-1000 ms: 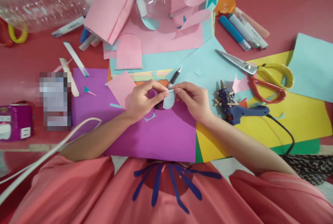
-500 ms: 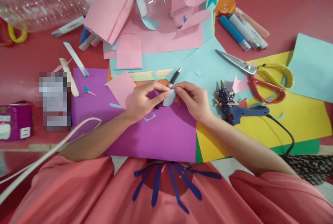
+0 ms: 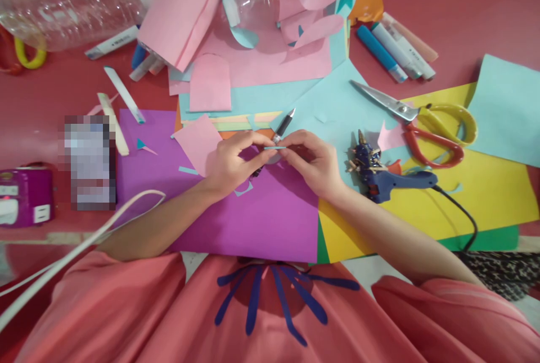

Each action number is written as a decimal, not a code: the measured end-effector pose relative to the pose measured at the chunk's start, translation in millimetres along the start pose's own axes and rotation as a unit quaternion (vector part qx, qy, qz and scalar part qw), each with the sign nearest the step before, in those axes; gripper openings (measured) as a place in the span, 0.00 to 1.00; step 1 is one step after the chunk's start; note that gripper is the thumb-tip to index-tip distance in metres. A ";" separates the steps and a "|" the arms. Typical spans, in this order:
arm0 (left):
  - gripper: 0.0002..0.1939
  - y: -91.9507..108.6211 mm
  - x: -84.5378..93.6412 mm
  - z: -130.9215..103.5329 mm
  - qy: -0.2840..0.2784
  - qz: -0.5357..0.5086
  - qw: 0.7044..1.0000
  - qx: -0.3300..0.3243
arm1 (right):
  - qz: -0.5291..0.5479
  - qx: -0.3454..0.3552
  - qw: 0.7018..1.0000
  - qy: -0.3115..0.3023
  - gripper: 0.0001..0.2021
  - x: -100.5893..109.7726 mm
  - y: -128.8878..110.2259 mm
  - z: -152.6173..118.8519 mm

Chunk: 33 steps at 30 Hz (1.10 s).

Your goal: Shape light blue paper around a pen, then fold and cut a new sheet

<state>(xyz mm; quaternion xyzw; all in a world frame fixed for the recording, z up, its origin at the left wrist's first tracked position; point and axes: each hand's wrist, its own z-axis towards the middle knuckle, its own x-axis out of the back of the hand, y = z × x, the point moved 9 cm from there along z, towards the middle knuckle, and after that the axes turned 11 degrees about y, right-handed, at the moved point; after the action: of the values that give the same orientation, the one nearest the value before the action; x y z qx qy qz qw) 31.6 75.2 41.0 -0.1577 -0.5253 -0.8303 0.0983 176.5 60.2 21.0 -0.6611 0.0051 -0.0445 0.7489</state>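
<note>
Between the fingertips of both hands is a small light blue paper piece (image 3: 275, 148), seen nearly edge-on as a thin strip. My left hand (image 3: 236, 160) pinches its left end, and my right hand (image 3: 314, 161) pinches the right end. Just behind the fingertips a black pen (image 3: 284, 124) lies slanted, its lower part hidden by the hands. Below them spreads a purple sheet (image 3: 257, 222) with a thin blue paper offcut (image 3: 244, 189) on it. Left of my left hand lies a pink paper piece (image 3: 197, 142).
Right of the hands are a blue glue gun (image 3: 396, 179) with its cord and large scissors (image 3: 415, 118). Markers (image 3: 396, 50) lie behind. Clear plastic bottles (image 3: 76, 8) and a pink-wrapped form (image 3: 179, 11) fill the back left. A white cable (image 3: 84, 250) crosses the left forearm.
The light blue piece has tilted between my fingers, from showing its rounded face to lying nearly edge-on. Both hands have barely moved.
</note>
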 end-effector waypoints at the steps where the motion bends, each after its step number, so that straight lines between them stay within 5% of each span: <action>1: 0.08 1.4 0.4 -0.2 0.001 0.005 1.000 -0.010 | -0.002 0.008 1.000 0.001 0.01 0.1 -1.3 -0.2; 19: 0.07 9.7 2.0 -3.1 0.009 0.028 0.998 -0.059 | -0.025 0.084 0.996 0.019 0.03 1.7 -12.6 -1.3; 33: 0.13 3.1 -4.3 -2.6 -0.026 0.012 0.999 -0.027 | -0.032 0.014 0.999 -0.012 0.01 -3.3 -4.3 -0.8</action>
<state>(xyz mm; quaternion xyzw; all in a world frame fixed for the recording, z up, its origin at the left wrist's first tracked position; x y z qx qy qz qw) 36.2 71.5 40.9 -0.1885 -0.5028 -0.8387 0.0903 172.9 59.0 25.0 -0.6510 -0.0253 -0.0609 0.7562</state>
